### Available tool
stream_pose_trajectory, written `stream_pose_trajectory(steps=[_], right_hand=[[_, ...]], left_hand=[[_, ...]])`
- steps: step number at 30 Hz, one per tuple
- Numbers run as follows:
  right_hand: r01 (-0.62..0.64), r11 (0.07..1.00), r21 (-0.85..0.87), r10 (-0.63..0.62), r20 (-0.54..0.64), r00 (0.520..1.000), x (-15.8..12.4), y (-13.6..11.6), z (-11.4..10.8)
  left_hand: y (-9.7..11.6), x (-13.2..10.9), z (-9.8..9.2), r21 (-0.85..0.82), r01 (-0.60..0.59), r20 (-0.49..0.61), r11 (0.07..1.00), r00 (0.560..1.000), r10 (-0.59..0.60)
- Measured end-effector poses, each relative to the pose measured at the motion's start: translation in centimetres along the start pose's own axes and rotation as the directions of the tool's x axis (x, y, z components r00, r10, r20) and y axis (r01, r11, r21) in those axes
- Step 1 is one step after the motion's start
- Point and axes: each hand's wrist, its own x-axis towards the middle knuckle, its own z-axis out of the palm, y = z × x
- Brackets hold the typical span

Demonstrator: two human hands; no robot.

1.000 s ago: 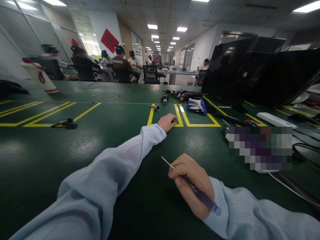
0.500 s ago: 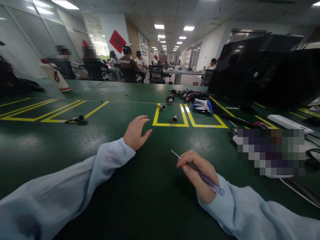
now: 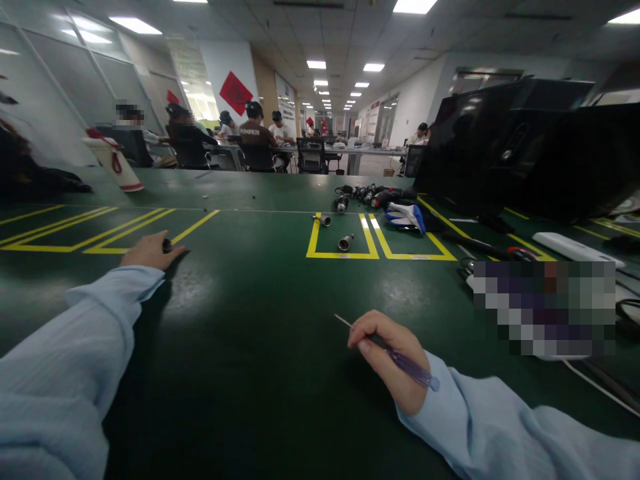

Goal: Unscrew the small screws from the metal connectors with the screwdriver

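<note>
My left hand reaches over the table's left side, its thumb and index finger apart around a dark, round-ended metal piece. Only the open end of that piece shows between them; the other fingers are partly hidden. My right hand holds a thin screwdriver with a clear purple handle, its shaft pointing up and left above the table. Beyond it, a bell-shaped metal piece and another similar one lie inside a yellow-taped area.
On the green table, blue-and-white gloves and a cluster of cables and tools lie farther back. Black monitors stand at right, near a white power strip. A white cup leans at left. People sit beyond.
My left hand has moved left from mid-table to the dark metal piece. My right hand keeps the screwdriver at nearly the same spot. The view has tilted up slightly.
</note>
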Motion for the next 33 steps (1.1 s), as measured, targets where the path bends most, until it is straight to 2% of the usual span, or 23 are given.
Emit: stream_pose_trajectory(steps=[3, 6, 9, 11, 15, 19, 22, 24, 26, 29, 33], right_hand=[[-0.04, 0.999, -0.011, 0.04, 0.015, 0.999, 0.1, 0.2, 0.0], [-0.062, 0.998, -0.02, 0.063, 0.034, 0.997, 0.1, 0.3, 0.0], [-0.07, 0.997, -0.029, 0.071, 0.049, 0.996, 0.1, 0.1, 0.0], [-0.073, 0.997, -0.035, 0.075, 0.054, 0.996, 0.1, 0.0, 0.0], [-0.058, 0.998, -0.024, 0.059, 0.024, 0.998, 0.0, -0.2, 0.0], [-0.007, 1.0, 0.005, 0.007, -0.032, 0.999, -0.1, -0.6, -0.2], [0.015, 1.0, 0.007, -0.015, -0.053, 0.998, -0.2, -0.9, -0.4], [0.016, 1.0, 0.01, -0.016, -0.06, 0.998, -0.2, -1.0, -0.5], [0.006, 1.0, 0.026, -0.004, -0.063, 0.998, -0.2, -0.9, -0.6], [0.007, 0.996, 0.089, -0.001, -0.063, 0.998, -0.4, -0.6, -0.8], [0.002, 0.987, 0.16, 0.005, -0.041, 0.999, -0.5, -0.4, -1.0]], left_hand=[[0.0, 0.2, 0.0, 0.093, 0.13, -0.016, 0.987, 0.992, -0.129], [1.9, -0.5, -0.4, 0.128, 0.108, 0.045, 0.986, 0.992, -0.115], [5.0, -1.9, -0.5, 0.13, 0.035, 0.136, 0.991, 0.989, -0.053], [7.7, -2.9, 0.0, 0.151, -0.087, 0.229, 0.985, 0.972, 0.05], [15.6, -5.2, 1.3, 0.144, -0.161, 0.269, 0.976, 0.956, 0.117], [24.3, -7.0, 1.3, -0.063, -0.2, 0.315, 0.978, 0.926, 0.21], [28.7, -7.7, 0.7, -0.246, -0.164, 0.425, 0.955, 0.868, 0.258], [30.1, -7.9, 0.4, -0.288, -0.146, 0.476, 0.946, 0.836, 0.274], [30.6, -8.1, 0.2, -0.3, -0.145, 0.494, 0.943, 0.822, 0.283], [30.1, -8.4, 0.2, -0.356, -0.145, 0.506, 0.923, 0.8, 0.321], [28.9, -9.0, 0.5, -0.471, -0.187, 0.498, 0.862, 0.751, 0.435]])
